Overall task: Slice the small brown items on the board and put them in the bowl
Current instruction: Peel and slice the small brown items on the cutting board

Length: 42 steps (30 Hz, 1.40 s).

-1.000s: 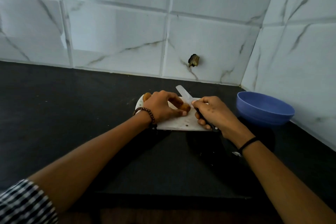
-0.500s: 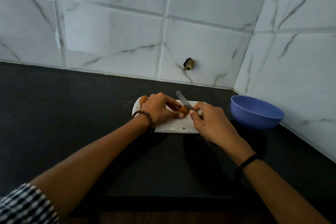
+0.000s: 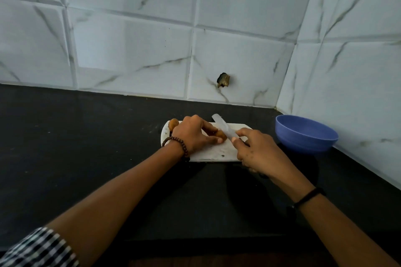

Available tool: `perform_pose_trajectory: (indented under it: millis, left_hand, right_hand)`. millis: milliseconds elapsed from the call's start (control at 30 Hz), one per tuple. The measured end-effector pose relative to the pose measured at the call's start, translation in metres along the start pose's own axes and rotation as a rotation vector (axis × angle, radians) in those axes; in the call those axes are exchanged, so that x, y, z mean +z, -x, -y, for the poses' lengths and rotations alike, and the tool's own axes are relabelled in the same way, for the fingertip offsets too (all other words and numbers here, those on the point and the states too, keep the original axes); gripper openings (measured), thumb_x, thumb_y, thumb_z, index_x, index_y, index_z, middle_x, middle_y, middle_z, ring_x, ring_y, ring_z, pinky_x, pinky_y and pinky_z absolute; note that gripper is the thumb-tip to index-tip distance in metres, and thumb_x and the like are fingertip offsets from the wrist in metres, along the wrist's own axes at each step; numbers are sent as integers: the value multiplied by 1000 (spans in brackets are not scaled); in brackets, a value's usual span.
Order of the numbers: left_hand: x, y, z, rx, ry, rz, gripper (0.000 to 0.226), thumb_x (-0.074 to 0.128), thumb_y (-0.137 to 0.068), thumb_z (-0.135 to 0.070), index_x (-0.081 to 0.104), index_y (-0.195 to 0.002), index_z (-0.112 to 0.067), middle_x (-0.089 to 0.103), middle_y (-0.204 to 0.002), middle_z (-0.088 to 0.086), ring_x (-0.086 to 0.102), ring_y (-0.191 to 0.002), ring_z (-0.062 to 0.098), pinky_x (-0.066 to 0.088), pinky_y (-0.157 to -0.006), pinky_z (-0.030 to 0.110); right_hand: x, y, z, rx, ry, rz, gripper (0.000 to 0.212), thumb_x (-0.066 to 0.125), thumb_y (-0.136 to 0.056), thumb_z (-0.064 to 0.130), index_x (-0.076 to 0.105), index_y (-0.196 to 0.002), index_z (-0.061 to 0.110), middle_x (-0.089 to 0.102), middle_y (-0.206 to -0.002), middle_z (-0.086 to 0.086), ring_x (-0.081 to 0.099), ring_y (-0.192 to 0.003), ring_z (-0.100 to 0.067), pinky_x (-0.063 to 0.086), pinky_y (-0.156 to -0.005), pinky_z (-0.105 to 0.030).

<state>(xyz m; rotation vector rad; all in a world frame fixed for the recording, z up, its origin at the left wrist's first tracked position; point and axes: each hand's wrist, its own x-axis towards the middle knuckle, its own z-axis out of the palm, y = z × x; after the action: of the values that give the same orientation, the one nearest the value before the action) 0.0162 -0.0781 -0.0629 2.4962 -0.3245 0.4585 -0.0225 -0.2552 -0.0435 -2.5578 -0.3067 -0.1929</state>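
I watched the left hand, fingers curled, pinch a small brown oval item at the middle of the white rectangular cutting board. The right hand, fingers wrapped round the handle, held a pale-bladed knife against it. A second brown item lay at the board's far-left corner, and a round blue bowl stood right of the board.

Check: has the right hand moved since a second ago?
Yes. The right hand has drawn back toward the near right corner of the board.
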Motion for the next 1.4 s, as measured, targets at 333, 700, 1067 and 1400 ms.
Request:
perform_pose_trajectory:
  millis: [333, 700, 1067, 1400]
  left_hand:
    - [5, -3, 0, 99, 113, 0, 24, 81, -75, -30, 78, -99, -25, 71, -94, -8, 58, -59, -8, 45, -68, 4]
    - [9, -5, -2, 92, 77, -34, 23, 78, -78, -30, 78, -99, -20, 65, -88, -6, 52, -71, 3, 46, -76, 21]
    - [7, -1, -2, 51, 153, -56, 21, 81, -75, -24, 79, -94, -15, 73, -86, -3, 53, -62, -10, 37, -61, -3]
    - [4, 6, -7, -14, 177, -48, 23, 81, -76, -25, 78, -95, -14, 72, -83, -5, 53, -60, -16, 29, -63, -9]
  right_hand:
    - [11, 0, 8, 49, 337, -49, 35, 48, -102, 31, 51, -135, 19, 60, -99, -6, 63, -85, -19, 57, -77, -36]
    - [13, -14, 15, -29, 336, -85, 22, 50, -100, 22, 59, -114, 9, 59, -100, -10, 60, -86, -29, 43, -67, -36]
    - [12, -9, 10, -44, 328, -11, 24, 48, -100, 27, 61, -109, 8, 59, -104, -13, 62, -90, -31, 53, -75, -42]
    - [1, 20, 4, -43, 369, 78, 21, 50, -100, 26, 62, -109, 12, 59, -102, -11, 63, -88, -25, 55, -75, -39]
